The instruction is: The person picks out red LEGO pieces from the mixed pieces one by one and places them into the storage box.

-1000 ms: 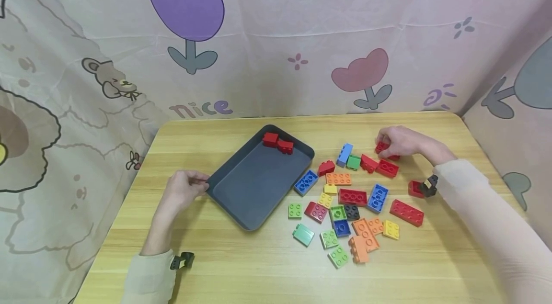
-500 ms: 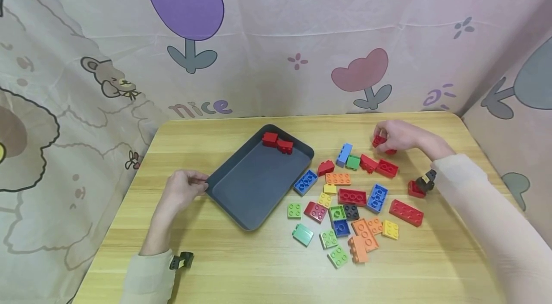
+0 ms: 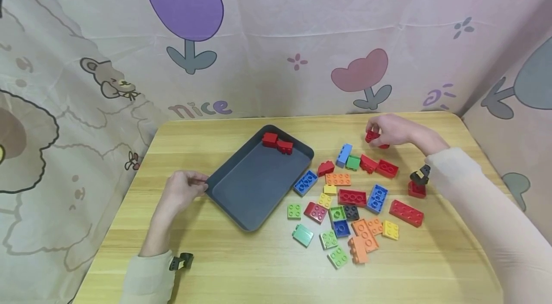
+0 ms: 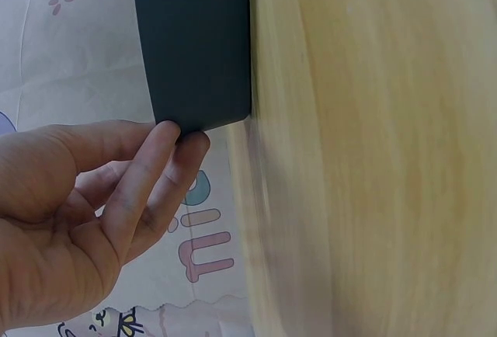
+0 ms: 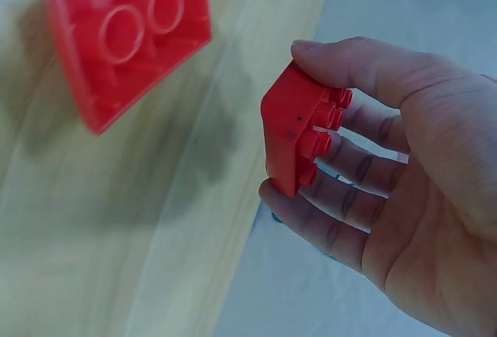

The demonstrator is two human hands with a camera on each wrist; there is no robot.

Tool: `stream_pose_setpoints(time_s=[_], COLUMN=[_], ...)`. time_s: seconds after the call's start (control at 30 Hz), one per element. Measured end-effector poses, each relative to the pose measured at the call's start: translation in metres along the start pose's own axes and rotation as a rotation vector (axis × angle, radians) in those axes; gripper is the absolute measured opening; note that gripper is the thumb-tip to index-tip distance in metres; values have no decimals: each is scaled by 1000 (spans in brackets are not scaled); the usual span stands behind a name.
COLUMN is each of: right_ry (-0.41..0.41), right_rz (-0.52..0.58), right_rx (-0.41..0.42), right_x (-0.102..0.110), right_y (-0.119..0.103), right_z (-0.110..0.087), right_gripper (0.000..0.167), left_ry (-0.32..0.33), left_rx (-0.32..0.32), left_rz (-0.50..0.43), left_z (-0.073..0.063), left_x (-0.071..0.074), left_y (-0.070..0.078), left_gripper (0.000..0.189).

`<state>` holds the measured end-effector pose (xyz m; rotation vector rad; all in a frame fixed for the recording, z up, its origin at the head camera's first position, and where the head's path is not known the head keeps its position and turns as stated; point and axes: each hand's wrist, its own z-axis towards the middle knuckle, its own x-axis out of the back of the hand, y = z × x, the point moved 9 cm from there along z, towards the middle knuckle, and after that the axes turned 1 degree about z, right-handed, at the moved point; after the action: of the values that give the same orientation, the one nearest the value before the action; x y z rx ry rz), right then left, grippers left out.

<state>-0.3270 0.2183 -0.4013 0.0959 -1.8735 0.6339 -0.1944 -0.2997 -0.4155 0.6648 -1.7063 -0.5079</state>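
Note:
My left hand (image 3: 184, 190) pinches the near-left corner of a dark grey tray (image 3: 247, 184); in the left wrist view the thumb and fingertips meet at the tray's corner (image 4: 198, 57). Two red toy bricks (image 3: 270, 140) sit inside the tray at its far end. Toward the back right, my right hand (image 3: 393, 129) holds a red toy brick (image 5: 291, 123) between thumb and fingers, its studs facing the palm. The held brick appears raised off the table. Close below this hand lie an upturned red brick (image 3: 387, 168) and a sloped red brick (image 3: 368, 163).
Several loose bricks in blue, green, orange, yellow, black and red lie scattered right of the tray, among them a long red brick (image 3: 407, 213) and an orange brick (image 3: 359, 249). A patterned cloth (image 3: 267, 79) hangs behind the wooden table (image 3: 241, 270).
My right hand has moved left and farther back, carrying the red brick away from the upturned red one. The left hand and the tray have stayed in place.

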Motion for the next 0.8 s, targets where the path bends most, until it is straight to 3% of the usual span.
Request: stream_pose_setpoints(time_s=[0.8], right_ry=[65], right_rz=[-79], right_rx=[88], right_x=[8], right_y=[-52], right_z=[17], right_gripper=[37], left_ry=[-6], left_rx=[-5], left_rz=[1], left_z=[1], left_x=[-3], left_y=[-3], left_gripper=[24])
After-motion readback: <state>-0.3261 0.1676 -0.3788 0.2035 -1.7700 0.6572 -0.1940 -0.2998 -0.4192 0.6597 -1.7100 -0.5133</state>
